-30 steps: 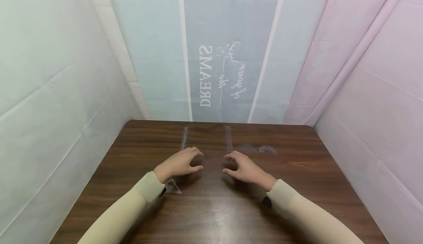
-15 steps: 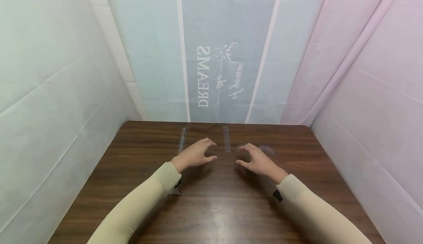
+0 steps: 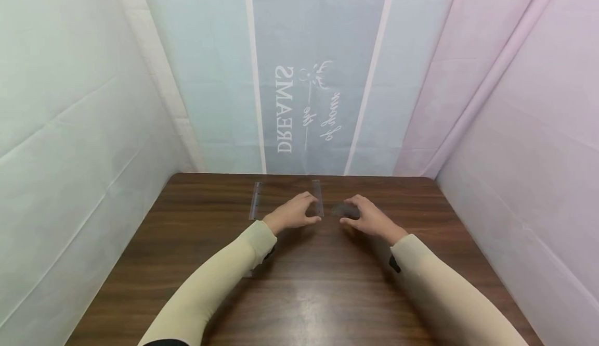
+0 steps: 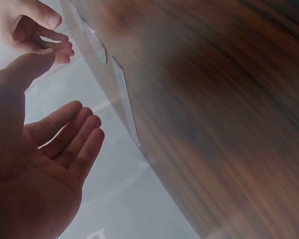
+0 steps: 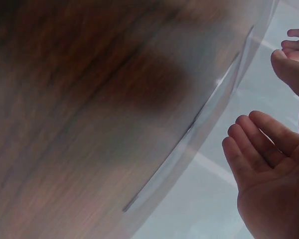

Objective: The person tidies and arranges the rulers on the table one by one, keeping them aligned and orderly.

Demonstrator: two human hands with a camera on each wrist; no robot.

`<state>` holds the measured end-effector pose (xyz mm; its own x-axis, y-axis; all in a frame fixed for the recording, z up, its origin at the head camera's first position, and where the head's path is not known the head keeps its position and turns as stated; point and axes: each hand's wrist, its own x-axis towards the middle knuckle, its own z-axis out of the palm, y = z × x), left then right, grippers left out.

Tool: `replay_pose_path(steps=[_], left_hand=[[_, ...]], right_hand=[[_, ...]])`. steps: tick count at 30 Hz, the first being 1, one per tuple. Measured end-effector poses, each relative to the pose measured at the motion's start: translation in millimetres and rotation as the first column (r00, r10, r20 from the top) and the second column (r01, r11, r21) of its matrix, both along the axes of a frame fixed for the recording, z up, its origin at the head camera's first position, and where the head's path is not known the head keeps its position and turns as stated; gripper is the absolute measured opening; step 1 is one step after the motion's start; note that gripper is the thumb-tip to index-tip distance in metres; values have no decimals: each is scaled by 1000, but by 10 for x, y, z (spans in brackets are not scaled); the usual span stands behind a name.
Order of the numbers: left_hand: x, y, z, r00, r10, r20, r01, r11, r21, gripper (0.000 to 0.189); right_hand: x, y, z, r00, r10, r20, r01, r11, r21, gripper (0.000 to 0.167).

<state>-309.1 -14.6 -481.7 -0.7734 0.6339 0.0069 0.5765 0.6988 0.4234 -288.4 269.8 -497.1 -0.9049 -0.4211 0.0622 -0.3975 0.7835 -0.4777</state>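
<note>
My left hand (image 3: pixel 294 213) hovers above the table with thumb and fingers apart, holding nothing. Just beyond its fingertips lies a clear ruler (image 3: pixel 319 196); the left wrist view shows this clear strip (image 4: pixel 124 99) edge-on. Another clear ruler (image 3: pixel 255 201) lies to the left of that hand. My right hand (image 3: pixel 374 218) hangs over the table too, fingers loosely bent and spread from the thumb, with nothing in it. A clear protractor (image 3: pixel 343 209) lies by its fingertips. The second protractor is hidden behind the right hand. My left sleeve covers most of a clear triangle (image 3: pixel 248 273).
The brown wooden table (image 3: pixel 299 294) ends at a printed backdrop (image 3: pixel 304 127). Pale cloth walls rise on the left (image 3: pixel 84 143) and right (image 3: pixel 515 179). Dark bands sit at both wrists.
Both hands have moved to the right and farther over the table. The right hand now covers one protractor, and the left sleeve covers most of the triangle. The view has shifted slightly.
</note>
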Motion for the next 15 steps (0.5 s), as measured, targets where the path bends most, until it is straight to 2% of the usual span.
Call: replay_pose_path(steps=[4,15], left_hand=[[-41,135,-40,1000,-1,13,1,1000,1,61],[-202,527,-126,999,-5,-33,3,999,-52,60]], right_hand=[[-76,36,-30,1000,4,10,-4,1000,20,68],[-244,110,-121,999,-12,39,9,998,68,70]])
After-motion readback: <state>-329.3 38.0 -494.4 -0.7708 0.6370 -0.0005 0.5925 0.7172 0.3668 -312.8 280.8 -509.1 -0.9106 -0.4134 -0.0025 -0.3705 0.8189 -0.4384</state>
